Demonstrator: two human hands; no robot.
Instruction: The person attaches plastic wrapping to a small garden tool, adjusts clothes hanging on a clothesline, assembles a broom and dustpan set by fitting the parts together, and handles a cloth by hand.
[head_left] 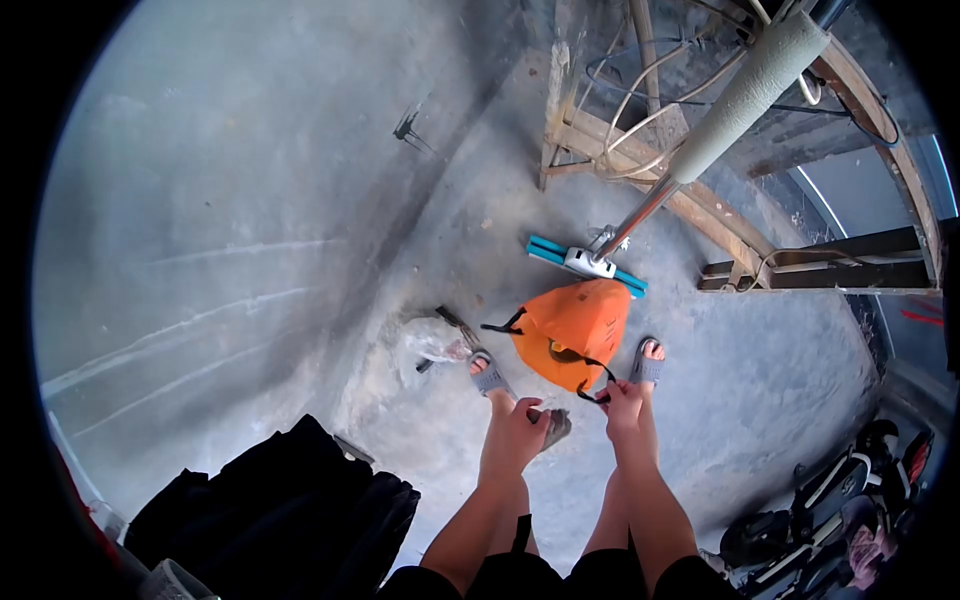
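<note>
In the head view, we see an orange bag (565, 335) lying on the grey floor (740, 400), between two feet in grey sandals (489, 375). Our right hand (622, 402) pinches a black strap (588, 398) at the bag's near edge. Our left hand (524, 430) has its fingers curled beside a crumpled grey rag (559, 428); we cannot tell whether it grips it. Just beyond the orange bag we see a mop's teal head (546, 250), partly covered by the bag's far end. A clear plastic bag (428, 338) lies near the left foot. Farther out, we have a frame (715, 220) strung with cables (622, 115), dark clothing (280, 510) at lower left, and piled belongings (825, 505) at lower right.
</note>
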